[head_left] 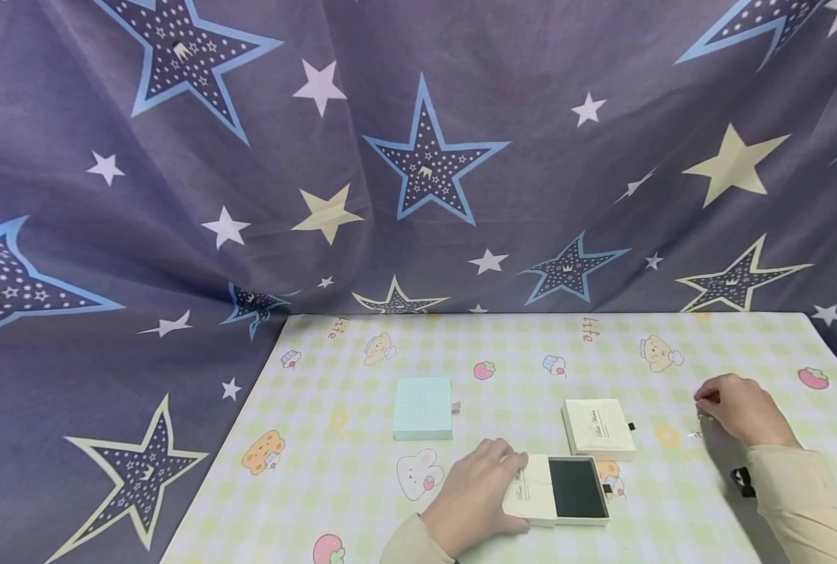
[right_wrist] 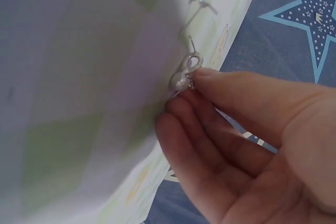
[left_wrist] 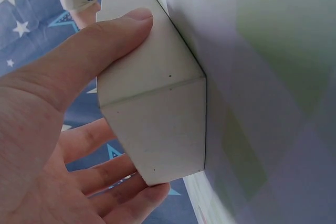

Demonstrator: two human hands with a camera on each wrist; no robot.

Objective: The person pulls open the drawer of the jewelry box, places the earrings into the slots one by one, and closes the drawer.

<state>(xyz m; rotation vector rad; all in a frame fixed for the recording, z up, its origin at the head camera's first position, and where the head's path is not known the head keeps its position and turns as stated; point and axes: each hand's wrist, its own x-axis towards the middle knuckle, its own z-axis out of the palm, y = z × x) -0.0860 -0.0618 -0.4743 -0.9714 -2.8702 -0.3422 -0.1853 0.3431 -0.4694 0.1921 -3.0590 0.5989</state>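
Observation:
A white sliding jewelry box [head_left: 539, 493] lies on the table, its drawer [head_left: 579, 487] pulled out to the right and showing a black lining. My left hand [head_left: 478, 493] grips the sleeve's left end, thumb on the near side and fingers on the far side, as the left wrist view also shows. Farther right, my right hand [head_left: 745, 411] is low over the table. Between its thumb and fingers it pinches a small silver earring [right_wrist: 182, 78] with a pearl-like bead, partly hidden by the fingertips. Other small silver pieces [right_wrist: 200, 4] lie just beyond it.
Behind the opened box sits a closed white box [head_left: 597, 427] with a black pull tab. A mint-green box [head_left: 423, 409] with a pinkish tab stands farther left. The checked tablecloth [head_left: 362, 470] ends at a starry curtain [head_left: 425, 258] at the back.

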